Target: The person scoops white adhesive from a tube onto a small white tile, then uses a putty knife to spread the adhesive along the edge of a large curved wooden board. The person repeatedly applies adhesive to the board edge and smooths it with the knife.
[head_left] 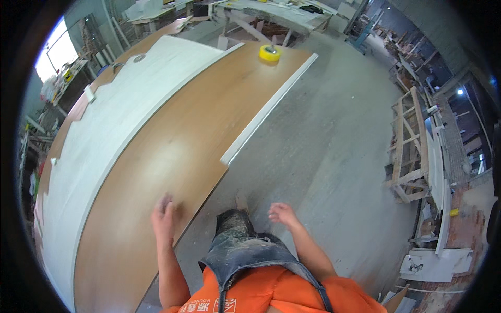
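A long brown board [209, 109] with a smooth, shiny face stretches from the lower left to the far middle. Over its right edge hovers my left hand [163, 216], fingers loosely apart and holding nothing. My right hand [282, 214] is to the right of the board, above the floor, its fingers curled in with nothing visible in them. A narrow white strip [271, 109] lies along the far right edge of the board. On the board's far end sits a yellow tape roll [270, 53]. A large white panel [125, 99] lies along the board's left side.
A worktable [282, 15] stands beyond the board's far end. On the right, a wooden frame [409, 141] leans by stacked panels. White sheets [436, 264] lie at the lower right. Grey dusty floor [334, 146] runs between. A small white cylinder [89, 94] stands at the panel's left edge.
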`<move>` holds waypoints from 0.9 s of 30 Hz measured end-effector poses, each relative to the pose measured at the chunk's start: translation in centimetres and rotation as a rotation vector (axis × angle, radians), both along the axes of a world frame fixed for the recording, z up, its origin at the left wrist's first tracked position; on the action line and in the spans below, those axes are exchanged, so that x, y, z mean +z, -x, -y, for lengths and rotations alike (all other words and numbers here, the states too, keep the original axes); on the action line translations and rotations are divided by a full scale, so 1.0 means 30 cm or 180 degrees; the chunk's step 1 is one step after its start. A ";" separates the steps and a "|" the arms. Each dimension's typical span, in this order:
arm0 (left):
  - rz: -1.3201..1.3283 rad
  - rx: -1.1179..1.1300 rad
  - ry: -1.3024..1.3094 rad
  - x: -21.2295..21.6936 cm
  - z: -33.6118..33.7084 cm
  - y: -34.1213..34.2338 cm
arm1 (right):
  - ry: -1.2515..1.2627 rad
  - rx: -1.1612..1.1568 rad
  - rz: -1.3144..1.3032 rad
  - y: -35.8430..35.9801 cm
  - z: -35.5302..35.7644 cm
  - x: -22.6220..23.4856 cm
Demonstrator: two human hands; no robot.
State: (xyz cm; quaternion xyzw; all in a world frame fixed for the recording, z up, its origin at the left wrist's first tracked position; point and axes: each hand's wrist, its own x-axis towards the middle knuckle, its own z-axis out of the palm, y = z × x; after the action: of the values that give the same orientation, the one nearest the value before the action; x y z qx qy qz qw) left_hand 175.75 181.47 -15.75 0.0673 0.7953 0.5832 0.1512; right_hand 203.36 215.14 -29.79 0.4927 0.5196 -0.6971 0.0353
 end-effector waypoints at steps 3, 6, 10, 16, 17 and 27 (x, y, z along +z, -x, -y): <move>-0.0111 -0.0940 0.0336 -0.019 -0.455 0.085 | -0.0266 0.0140 0.0133 -0.007 -0.194 0.021; -0.0926 -0.1496 0.1046 0.032 -0.860 0.139 | -0.0664 -0.0247 0.0481 -0.116 -0.451 0.087; -0.1284 -0.1920 0.1511 0.027 -1.194 0.162 | -0.0581 -0.1246 0.0528 -0.231 -0.749 0.150; -0.1213 -0.1737 0.1708 0.054 -1.449 0.197 | -0.0194 -0.0784 0.0534 0.130 -1.199 0.126; -0.1156 -0.1689 0.1716 0.061 -1.484 0.197 | -0.0182 -0.0522 0.0575 0.199 -1.289 0.101; -0.0618 -0.0421 0.2305 0.105 -1.714 0.218 | -0.0511 0.1073 0.0189 0.910 -2.131 0.114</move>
State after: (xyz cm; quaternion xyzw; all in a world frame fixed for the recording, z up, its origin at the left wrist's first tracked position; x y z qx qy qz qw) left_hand 169.22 232.89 -12.61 0.1157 0.9544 0.2443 0.1264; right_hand 176.06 279.07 -26.38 0.4203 0.6476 -0.6227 0.1275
